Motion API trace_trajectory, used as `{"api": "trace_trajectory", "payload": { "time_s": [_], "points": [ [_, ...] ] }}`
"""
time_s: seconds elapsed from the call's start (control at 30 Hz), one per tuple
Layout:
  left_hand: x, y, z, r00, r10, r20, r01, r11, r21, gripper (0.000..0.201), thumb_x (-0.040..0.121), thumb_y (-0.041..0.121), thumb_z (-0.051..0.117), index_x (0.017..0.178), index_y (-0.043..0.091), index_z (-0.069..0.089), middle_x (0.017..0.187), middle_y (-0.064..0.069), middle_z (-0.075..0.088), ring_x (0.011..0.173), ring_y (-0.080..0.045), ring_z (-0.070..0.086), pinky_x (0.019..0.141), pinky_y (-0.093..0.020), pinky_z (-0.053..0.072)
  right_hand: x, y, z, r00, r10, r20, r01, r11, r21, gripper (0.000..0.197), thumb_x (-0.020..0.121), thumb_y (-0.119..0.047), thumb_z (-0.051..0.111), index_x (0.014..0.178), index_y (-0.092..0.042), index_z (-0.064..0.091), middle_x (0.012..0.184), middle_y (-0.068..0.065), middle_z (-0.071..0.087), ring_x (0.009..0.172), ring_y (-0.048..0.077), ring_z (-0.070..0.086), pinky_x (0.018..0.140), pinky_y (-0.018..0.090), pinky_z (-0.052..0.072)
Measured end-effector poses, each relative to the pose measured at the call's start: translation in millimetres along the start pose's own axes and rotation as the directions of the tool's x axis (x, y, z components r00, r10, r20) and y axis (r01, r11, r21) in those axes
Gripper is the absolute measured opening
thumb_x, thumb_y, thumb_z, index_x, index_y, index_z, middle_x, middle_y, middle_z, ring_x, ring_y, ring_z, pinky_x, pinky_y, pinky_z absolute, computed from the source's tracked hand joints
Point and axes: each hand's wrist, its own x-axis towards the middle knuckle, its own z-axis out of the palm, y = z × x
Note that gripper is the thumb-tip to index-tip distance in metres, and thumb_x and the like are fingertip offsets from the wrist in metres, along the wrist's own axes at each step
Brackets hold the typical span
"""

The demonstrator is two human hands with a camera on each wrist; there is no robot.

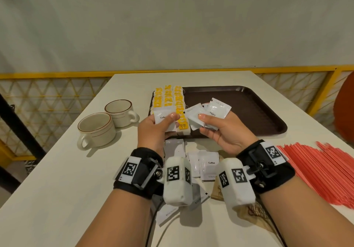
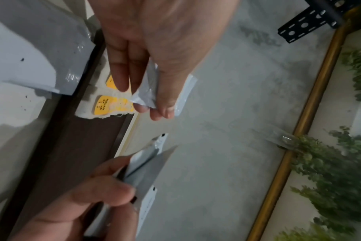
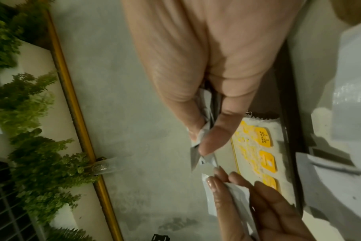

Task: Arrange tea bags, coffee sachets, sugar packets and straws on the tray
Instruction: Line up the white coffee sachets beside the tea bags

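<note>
I have both hands raised over the near edge of the brown tray, which sits toward the far right of the white table. My left hand pinches one white coffee sachet between thumb and fingers, its "Coffee" print facing up. My right hand holds a fan of several white sachets, thumb pressed on top; from the right wrist view the thumb and the fingers behind it clamp the stack edge-on.

The tea bags, yellow-tagged, lie in three rows along the tray's left edge, running from its far left corner to its near edge. My left hand and its sachet cover the near ends of those rows, so I cannot see how the nearest bags lie. The rest of the tray shows bare brown surface.

On the table between my wrists and the tray's near edge lie more loose sachets, one reading "Coffee", partly hidden by the wrist cameras. Brown paper packets peek out under my right wrist; I cannot read them. A spread of red straws lies on the table by its right edge, well apart from the tray. Two cream cups with brown rim lines stand touching each other left of the tray, handles turned toward me and to the right.
</note>
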Motion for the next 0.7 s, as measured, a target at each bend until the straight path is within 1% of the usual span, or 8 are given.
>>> {"api": "trace_trajectory", "payload": {
  "time_s": [0.1,0.2,0.27,0.37,0.47,0.53,0.63,0.7],
  "points": [
    [1.5,-1.0,3.4,0.999,-0.024,-0.023,0.024,1.000,-0.007,0.020,0.097,0.023,0.052,0.095,0.012,0.069,0.106,-0.007,0.068,0.066,-0.008,0.069,0.058,-0.023,0.052,-0.4,-0.6,0.0,1.000,-0.001,0.003,0.001,1.000,0.011,0.024,0.087,0.005,0.059,0.104,-0.011,0.061,0.104,0.012,0.068,0.079,0.018,0.070,0.056,0.021,0.056],
    [2.9,-1.4,4.2,0.992,-0.121,-0.024,0.120,0.992,-0.037,0.026,0.098,0.024,0.046,0.106,0.016,0.070,0.120,-0.004,0.062,0.084,-0.019,0.070,0.064,-0.025,0.049,-0.8,-2.0,-0.6,1.000,-0.002,-0.007,0.002,1.000,0.024,0.023,0.086,0.005,0.059,0.104,-0.010,0.061,0.105,0.013,0.068,0.079,0.019,0.071,0.056,0.021,0.056],
    [0.3,1.0,3.8,0.995,-0.100,-0.020,0.099,0.995,-0.026,0.023,0.096,0.017,0.050,0.114,0.014,0.065,0.113,-0.006,0.067,0.093,-0.021,0.068,0.074,-0.032,0.053,-0.7,-2.6,-1.1,1.000,0.000,-0.014,0.001,1.000,0.030,0.023,0.086,0.005,0.060,0.105,-0.009,0.060,0.105,0.013,0.068,0.078,0.018,0.072,0.055,0.021,0.056],
    [-2.1,1.6,0.0,0.999,-0.031,-0.016,0.032,0.999,0.013,0.020,0.090,0.013,0.063,0.109,0.011,0.066,0.105,-0.008,0.072,0.098,-0.027,0.069,0.088,-0.045,0.054,-1.4,-3.7,-1.9,1.000,0.003,-0.020,-0.003,0.999,0.042,0.022,0.086,0.004,0.060,0.105,-0.008,0.060,0.103,0.013,0.068,0.076,0.018,0.072,0.055,0.021,0.056],
    [-0.8,1.3,-0.1,0.999,0.003,-0.049,-0.003,1.000,-0.013,0.012,0.094,0.012,0.057,0.099,0.010,0.067,0.095,-0.007,0.074,0.091,-0.024,0.070,0.077,-0.039,0.057,-2.2,-5.2,-2.2,1.000,0.005,-0.020,-0.004,0.999,0.043,0.022,0.086,0.004,0.060,0.104,-0.009,0.060,0.102,0.013,0.068,0.076,0.018,0.072,0.058,0.022,0.058],
    [1.5,1.4,1.9,0.997,-0.015,-0.077,0.012,0.999,-0.043,0.019,0.100,0.018,0.045,0.099,0.015,0.063,0.089,-0.001,0.074,0.087,-0.017,0.069,0.073,-0.032,0.054,-3.1,-5.9,-1.7,1.000,0.010,-0.020,-0.009,0.999,0.046,0.021,0.087,0.005,0.059,0.102,-0.009,0.061,0.098,0.012,0.069,0.075,0.018,0.072,0.058,0.022,0.058],
    [1.6,1.9,2.5,0.990,-0.100,-0.099,0.094,0.993,-0.072,0.023,0.101,0.021,0.039,0.100,0.020,0.062,0.098,-0.003,0.070,0.090,-0.018,0.065,0.074,-0.029,0.051,-3.9,-6.2,-1.4,1.000,0.017,-0.013,-0.016,0.999,0.050,0.020,0.087,0.005,0.058,0.101,-0.009,0.061,0.095,0.011,0.070,0.074,0.018,0.072,0.059,0.022,0.058],
    [-1.1,1.6,0.8,0.994,-0.081,-0.067,0.081,0.997,-0.006,0.021,0.099,0.016,0.044,0.097,0.019,0.064,0.099,-0.005,0.071,0.087,-0.017,0.068,0.068,-0.026,0.051,-4.3,-6.3,-1.1,1.000,0.019,-0.013,-0.018,0.999,0.050,0.020,0.087,0.006,0.058,0.100,-0.009,0.061,0.095,0.011,0.070,0.074,0.018,0.072,0.060,0.023,0.058]
  ]
}}
